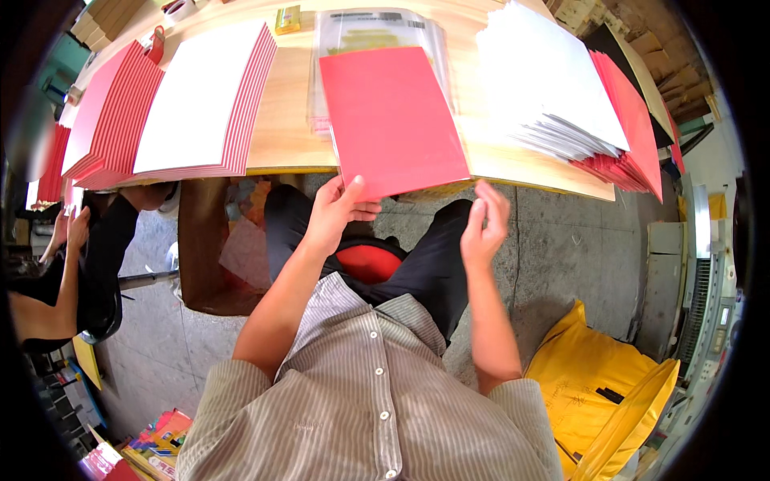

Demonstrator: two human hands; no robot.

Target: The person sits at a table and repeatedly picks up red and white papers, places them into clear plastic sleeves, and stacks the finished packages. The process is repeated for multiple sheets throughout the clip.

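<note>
A flat red card (393,120) with a thin shiny edge lies partly on a pile of clear plastic bags (377,28), its near end jutting past the table edge. My left hand (341,212) grips its near left corner, thumb on top and fingers underneath. Just off the near right corner is my right hand (485,224), fingers loosely bent and apart from the card; nothing shows in it. To the left stand a stack of boards with a white top (200,96) and a pink-topped stack (116,112), both with red-and-white striped sides.
White sheets (553,88) lie fanned over red ones (634,120) at the right. A red tape dispenser (155,44) and small yellow box (287,20) sit farther back. Below are a brown carton (208,272) and yellow sack (597,385). Another person's hands (72,228) show at far left.
</note>
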